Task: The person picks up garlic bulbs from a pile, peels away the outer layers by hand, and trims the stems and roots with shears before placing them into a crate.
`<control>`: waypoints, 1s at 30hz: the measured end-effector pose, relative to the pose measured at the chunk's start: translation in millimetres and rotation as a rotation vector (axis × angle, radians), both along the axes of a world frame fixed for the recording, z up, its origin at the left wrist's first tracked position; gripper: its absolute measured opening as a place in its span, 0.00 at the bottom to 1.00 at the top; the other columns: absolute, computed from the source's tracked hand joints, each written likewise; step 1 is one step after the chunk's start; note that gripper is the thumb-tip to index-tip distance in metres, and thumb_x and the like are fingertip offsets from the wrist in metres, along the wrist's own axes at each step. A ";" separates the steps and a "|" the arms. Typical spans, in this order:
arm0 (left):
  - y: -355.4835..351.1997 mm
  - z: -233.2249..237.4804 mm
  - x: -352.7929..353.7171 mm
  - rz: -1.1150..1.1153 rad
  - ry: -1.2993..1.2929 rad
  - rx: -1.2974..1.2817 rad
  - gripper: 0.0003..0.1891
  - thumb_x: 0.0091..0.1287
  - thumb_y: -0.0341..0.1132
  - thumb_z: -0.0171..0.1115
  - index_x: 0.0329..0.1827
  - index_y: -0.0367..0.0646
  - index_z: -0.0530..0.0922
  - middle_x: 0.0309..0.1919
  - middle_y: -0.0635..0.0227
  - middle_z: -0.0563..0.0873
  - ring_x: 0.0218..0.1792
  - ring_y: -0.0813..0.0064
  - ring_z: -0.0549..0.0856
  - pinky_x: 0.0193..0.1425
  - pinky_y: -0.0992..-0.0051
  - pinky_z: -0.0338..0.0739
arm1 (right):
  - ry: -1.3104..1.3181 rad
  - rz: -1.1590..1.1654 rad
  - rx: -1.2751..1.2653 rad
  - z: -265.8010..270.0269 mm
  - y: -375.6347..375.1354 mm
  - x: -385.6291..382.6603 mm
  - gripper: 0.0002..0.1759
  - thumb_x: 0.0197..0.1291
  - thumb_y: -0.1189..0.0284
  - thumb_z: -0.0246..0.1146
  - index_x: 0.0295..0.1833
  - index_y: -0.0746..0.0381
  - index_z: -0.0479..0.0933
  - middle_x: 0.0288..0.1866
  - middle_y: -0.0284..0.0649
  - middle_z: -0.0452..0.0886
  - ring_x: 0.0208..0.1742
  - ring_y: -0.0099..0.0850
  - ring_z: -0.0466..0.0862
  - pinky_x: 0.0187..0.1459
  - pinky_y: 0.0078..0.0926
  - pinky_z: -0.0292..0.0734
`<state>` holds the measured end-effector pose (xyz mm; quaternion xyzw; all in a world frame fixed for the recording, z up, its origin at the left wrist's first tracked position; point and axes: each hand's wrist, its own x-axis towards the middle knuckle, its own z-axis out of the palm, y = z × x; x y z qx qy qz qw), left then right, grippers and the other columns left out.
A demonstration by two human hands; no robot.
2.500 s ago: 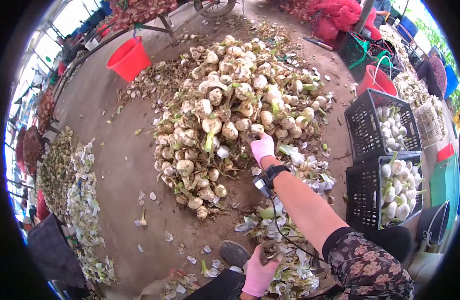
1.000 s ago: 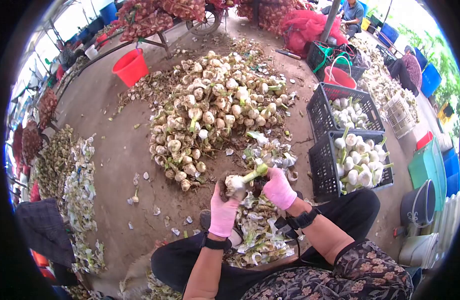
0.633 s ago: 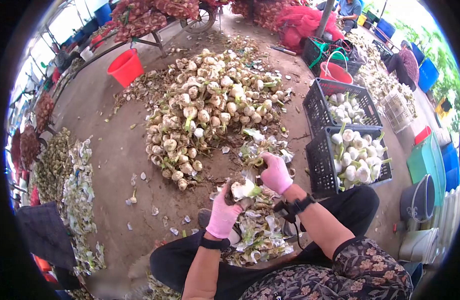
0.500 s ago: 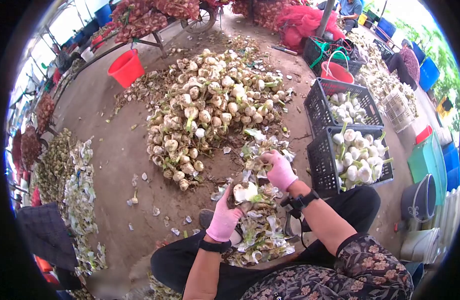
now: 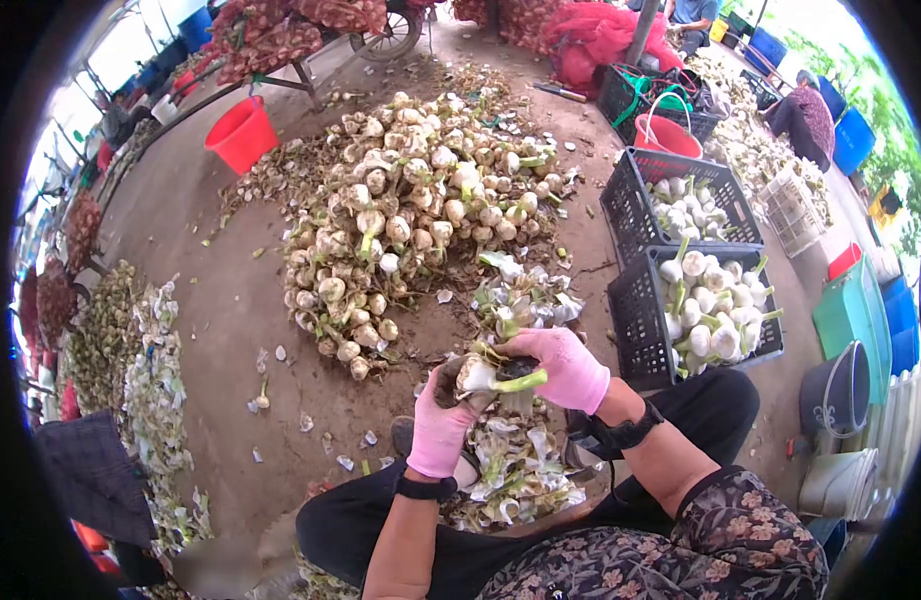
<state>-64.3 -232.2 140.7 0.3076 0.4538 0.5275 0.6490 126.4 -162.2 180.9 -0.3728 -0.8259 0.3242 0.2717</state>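
A garlic bulb [image 5: 475, 374] with white skin and a cut green stem pointing right is held in my left hand [image 5: 443, 425]. The pink-gloved fingers of that hand are wrapped round its lower left side. My right hand [image 5: 562, 368], also in a pink glove, reaches in from the right. Its fingertips are pinched at the far upper edge of the bulb, on outer garlic skin that is partly hidden. Beneath both hands lies a heap of peeled garlic skins [image 5: 515, 470], between my legs.
A large pile of unpeeled garlic [image 5: 410, 200] lies ahead. To the right stand a black crate [image 5: 640, 330] and another crate [image 5: 625, 205] holding white bulbs. A red bucket [image 5: 242, 135] is at the far left. Another person [image 5: 805, 120] sits at the far right.
My right hand has come back from over the skins to the bulb. The bulb has been turned, so its green stem now points right. The view has shifted slightly.
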 end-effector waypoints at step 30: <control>-2.0 -8.1 -3.1 -0.025 -0.543 -0.158 0.26 0.65 0.39 0.65 0.63 0.40 0.68 0.54 0.64 0.80 0.55 0.68 0.80 0.62 0.67 0.76 | 0.006 -0.155 -0.141 6.0 -4.2 0.2 0.24 0.46 0.82 0.63 0.52 0.56 0.81 0.43 0.43 0.80 0.47 0.42 0.81 0.51 0.33 0.76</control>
